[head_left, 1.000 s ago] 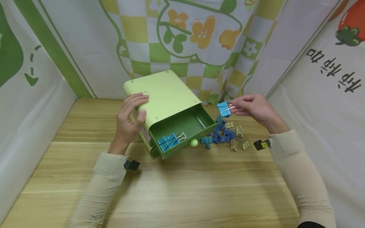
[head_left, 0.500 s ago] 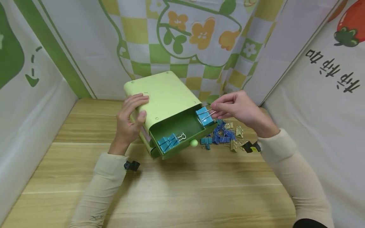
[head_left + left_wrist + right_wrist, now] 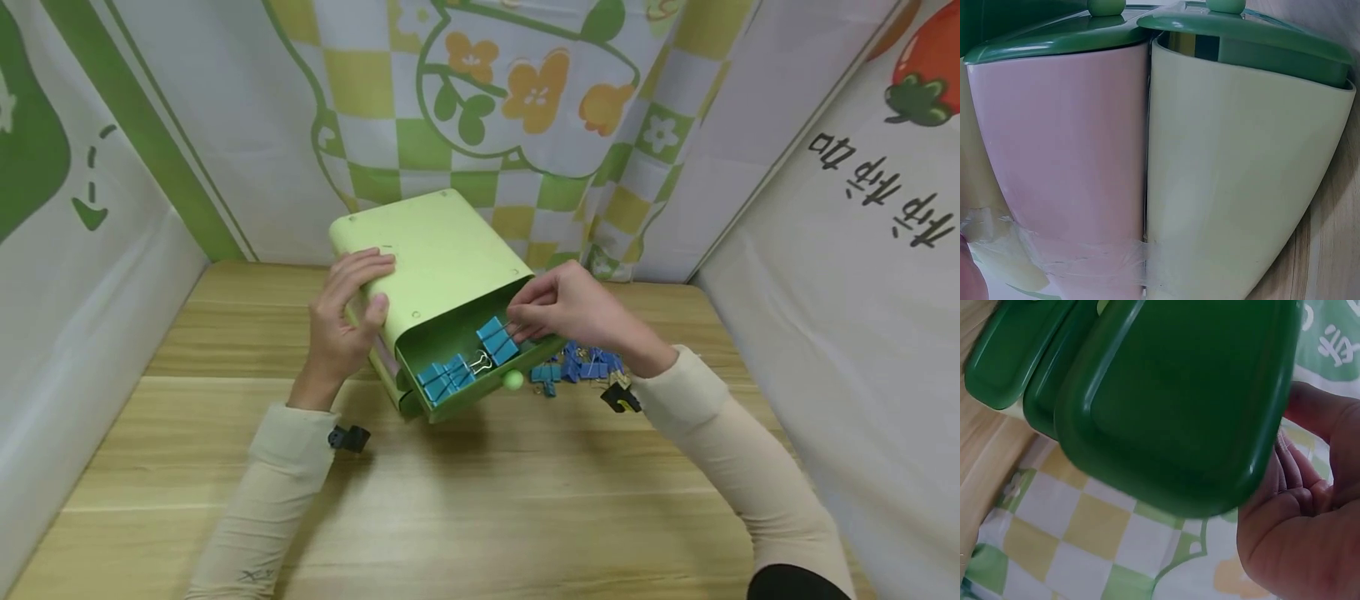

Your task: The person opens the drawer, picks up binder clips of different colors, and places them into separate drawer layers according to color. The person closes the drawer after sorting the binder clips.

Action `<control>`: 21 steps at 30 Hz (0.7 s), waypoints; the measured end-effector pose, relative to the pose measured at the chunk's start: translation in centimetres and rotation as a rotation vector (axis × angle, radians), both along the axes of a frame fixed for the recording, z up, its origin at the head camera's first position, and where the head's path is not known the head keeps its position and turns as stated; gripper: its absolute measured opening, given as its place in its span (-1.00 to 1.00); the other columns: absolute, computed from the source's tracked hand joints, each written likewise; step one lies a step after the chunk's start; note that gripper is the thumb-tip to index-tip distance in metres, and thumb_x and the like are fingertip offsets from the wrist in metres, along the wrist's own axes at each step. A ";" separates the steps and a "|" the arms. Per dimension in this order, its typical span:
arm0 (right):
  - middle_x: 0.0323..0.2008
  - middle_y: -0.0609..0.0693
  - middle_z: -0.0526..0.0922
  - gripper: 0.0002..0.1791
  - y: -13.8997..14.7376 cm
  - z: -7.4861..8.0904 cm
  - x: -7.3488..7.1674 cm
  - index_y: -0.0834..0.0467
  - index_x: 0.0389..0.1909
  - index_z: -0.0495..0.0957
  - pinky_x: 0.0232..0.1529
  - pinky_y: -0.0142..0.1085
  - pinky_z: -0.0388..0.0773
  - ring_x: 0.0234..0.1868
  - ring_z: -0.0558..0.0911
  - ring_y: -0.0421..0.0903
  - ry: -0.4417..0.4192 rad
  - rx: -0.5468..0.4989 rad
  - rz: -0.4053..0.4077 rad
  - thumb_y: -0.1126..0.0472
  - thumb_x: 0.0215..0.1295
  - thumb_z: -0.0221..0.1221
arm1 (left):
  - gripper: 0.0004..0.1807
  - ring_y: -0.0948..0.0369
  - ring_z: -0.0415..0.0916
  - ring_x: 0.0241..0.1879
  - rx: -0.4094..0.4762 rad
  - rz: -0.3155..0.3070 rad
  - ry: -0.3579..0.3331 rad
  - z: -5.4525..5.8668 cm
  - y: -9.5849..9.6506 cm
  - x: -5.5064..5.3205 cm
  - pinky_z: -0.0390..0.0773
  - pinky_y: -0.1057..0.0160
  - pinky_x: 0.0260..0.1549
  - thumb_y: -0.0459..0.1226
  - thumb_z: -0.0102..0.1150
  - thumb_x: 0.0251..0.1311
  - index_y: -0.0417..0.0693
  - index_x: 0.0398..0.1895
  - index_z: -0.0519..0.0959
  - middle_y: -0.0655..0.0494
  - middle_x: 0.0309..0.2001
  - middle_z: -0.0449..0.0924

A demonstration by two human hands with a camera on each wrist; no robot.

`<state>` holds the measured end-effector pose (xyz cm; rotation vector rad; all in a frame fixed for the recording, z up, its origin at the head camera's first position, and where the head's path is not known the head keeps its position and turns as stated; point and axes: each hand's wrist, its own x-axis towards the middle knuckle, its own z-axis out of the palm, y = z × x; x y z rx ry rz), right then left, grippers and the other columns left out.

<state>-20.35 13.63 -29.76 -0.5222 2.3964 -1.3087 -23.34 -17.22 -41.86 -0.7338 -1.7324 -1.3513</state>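
Note:
My right hand (image 3: 573, 312) pinches a light blue binder clip (image 3: 498, 340) by its wire handles, inside the pulled-out green drawer (image 3: 442, 410). Other light blue binder clips (image 3: 446, 377) lie at the drawer's left end. The drawer belongs to a pale green drawer box (image 3: 431, 250) standing at an angle. Against the box's left side and top rests my left hand (image 3: 347, 321), fingers spread over the top edge. In the right wrist view the green drawer front (image 3: 1179, 406) hides the fingertips and clip. The left wrist view shows pink (image 3: 1066, 156) and pale green housings (image 3: 1235, 162).
A pile of dark blue, light blue and gold binder clips (image 3: 592, 367) lies on the wooden table (image 3: 487, 500), right of the box and partly behind my right hand. A checkered curtain (image 3: 517, 158) hangs behind. Clear tape (image 3: 1085, 256) wraps the housings.
My right hand has carried the binder clip leftward and down from above the pile into the drawer, near the other clips. The left hand has stayed on the box.

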 end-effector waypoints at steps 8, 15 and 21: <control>-0.32 0.10 0.87 -0.83 -1.6 -0.4 0.4 0.27 -0.20 0.79 -0.19 -0.19 0.85 -0.30 0.87 -0.02 0.051 0.080 0.073 0.31 0.47 0.24 | -0.55 0.02 0.58 0.32 0.008 -0.010 0.010 0.1 0.1 -0.1 0.23 -0.14 0.61 -0.12 0.13 0.21 -0.23 0.01 0.74 -0.20 0.09 0.77; -0.31 0.08 0.87 -0.82 -2.5 -0.3 0.6 0.28 -0.16 0.79 -0.18 -0.23 0.84 -0.30 0.86 -0.05 0.046 0.134 0.126 0.32 0.49 0.22 | -0.55 0.05 0.57 0.32 0.013 -0.013 0.006 0.1 0.1 0.0 0.22 -0.15 0.61 -0.12 0.14 0.21 -0.23 0.00 0.74 -0.21 0.09 0.77; -0.29 0.07 0.87 -0.82 -2.6 -0.2 0.3 0.23 -0.16 0.80 -0.14 -0.24 0.83 -0.27 0.86 -0.08 0.015 0.195 0.170 0.30 0.50 0.22 | -0.55 0.06 0.57 0.32 0.011 -0.011 0.007 0.1 0.0 0.0 0.22 -0.15 0.61 -0.11 0.14 0.22 -0.23 0.00 0.75 -0.21 0.09 0.77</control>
